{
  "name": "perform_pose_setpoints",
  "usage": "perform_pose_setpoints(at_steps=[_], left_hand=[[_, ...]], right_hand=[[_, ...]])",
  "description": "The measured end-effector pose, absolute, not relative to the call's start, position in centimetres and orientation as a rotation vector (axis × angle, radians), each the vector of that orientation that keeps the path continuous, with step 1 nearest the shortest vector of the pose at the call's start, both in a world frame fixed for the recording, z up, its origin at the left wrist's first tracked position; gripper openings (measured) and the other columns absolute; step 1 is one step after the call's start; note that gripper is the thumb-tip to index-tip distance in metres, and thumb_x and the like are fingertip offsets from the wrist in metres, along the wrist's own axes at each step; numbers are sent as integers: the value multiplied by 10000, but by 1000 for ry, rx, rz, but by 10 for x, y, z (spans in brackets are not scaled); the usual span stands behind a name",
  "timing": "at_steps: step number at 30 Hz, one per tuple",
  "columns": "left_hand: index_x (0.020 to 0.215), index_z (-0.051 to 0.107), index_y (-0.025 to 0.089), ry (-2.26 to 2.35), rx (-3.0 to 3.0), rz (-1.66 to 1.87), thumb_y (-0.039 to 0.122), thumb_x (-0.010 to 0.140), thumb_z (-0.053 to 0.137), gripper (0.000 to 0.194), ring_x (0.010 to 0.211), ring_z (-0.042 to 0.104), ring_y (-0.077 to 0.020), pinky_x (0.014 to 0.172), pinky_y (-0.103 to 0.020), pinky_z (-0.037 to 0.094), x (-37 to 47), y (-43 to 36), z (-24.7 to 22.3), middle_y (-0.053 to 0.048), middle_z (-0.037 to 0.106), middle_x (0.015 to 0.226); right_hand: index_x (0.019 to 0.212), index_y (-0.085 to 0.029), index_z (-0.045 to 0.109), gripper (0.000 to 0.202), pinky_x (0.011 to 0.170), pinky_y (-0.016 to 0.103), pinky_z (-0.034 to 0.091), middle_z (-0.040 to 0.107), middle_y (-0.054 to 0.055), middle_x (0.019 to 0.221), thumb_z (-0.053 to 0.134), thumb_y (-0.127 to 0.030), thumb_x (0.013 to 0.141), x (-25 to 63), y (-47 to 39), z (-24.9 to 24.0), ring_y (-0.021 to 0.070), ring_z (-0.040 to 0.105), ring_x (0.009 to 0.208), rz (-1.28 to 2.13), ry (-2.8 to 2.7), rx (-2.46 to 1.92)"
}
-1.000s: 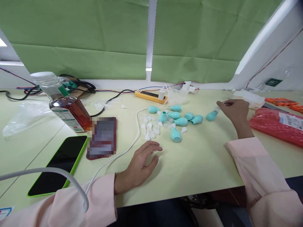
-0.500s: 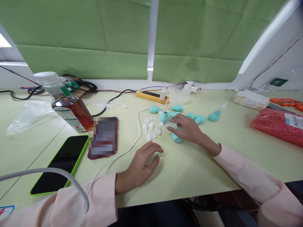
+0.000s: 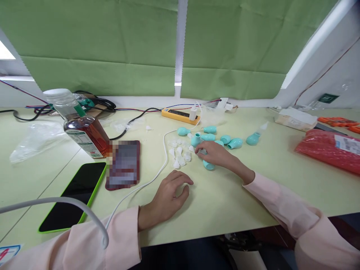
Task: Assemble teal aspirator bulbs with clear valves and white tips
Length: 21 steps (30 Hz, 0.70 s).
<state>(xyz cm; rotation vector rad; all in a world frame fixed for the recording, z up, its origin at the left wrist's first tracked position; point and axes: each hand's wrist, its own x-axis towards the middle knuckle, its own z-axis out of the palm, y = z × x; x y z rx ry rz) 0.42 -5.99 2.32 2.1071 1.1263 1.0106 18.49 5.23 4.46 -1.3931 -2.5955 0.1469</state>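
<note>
My left hand (image 3: 168, 193) rests on the table near its front edge, holding nothing, thumb and forefinger apart. My right hand (image 3: 212, 153) reaches in among the small parts, with its thumb and fingertips drawn together. Whatever lies between those fingertips is too small to make out. Left of them lie several white and clear plastic tips (image 3: 180, 157). A turquoise bulb (image 3: 196, 140) with its opening up stands just beyond the fingers. Another turquoise bulb (image 3: 208, 165) lies under the right hand, partly covered. Farther right, one turquoise bulb (image 3: 253, 139) has a clear pointed nozzle (image 3: 264, 126) fitted.
A tilted bottle of brown liquid (image 3: 87, 135), a green-edged phone (image 3: 75, 197) and a blurred red-edged item (image 3: 123, 165) are at left. A white cable (image 3: 152, 179) runs to a yellow power strip (image 3: 180, 115). A tissue pack (image 3: 295, 119) and red package (image 3: 329, 150) lie right.
My right hand has moved slightly left, and its thumb and fingers have come closer together. My left hand stays in place. The view has shifted slightly.
</note>
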Motion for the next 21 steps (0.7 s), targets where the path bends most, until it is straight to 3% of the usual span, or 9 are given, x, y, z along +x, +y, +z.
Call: perform_pose_setpoints(at_steps=[7,12,15,21], left_hand=[[952,505,189,1270,1897,1082,192,785,439,180,759,506,-142,703,-295,428,4,-59,20,-39,554,866],[1116,346,232,1189,1572,1218,283,786,476,358,709,499,-113,613,-235,441,5,-58,21,-14,497,842],[1078,405,222,1147,1538,1200,299,766,511,338,745,507,-121,619,-229,440,5,-58,21,-19,508,855],[908,523,179,1150,1509,1198,311,770,503,192,751,502,-112,626,-218,427,5,-56,18,-28,544,885]], right_hand=[[814,-192,580,155,666,286,404,569,49,853,440,-153,759,183,45,54,165,520,769,200,-2499,-1120],[893,-209,498,152,663,265,440,566,17,868,510,-218,742,174,16,64,126,518,733,750,-2422,-760],[928,-217,469,207,706,271,441,560,15,886,531,-228,730,167,1,62,135,525,798,891,-2380,-659],[986,-225,464,281,729,270,439,576,18,891,547,-290,726,171,5,60,141,540,805,857,-2410,-682]])
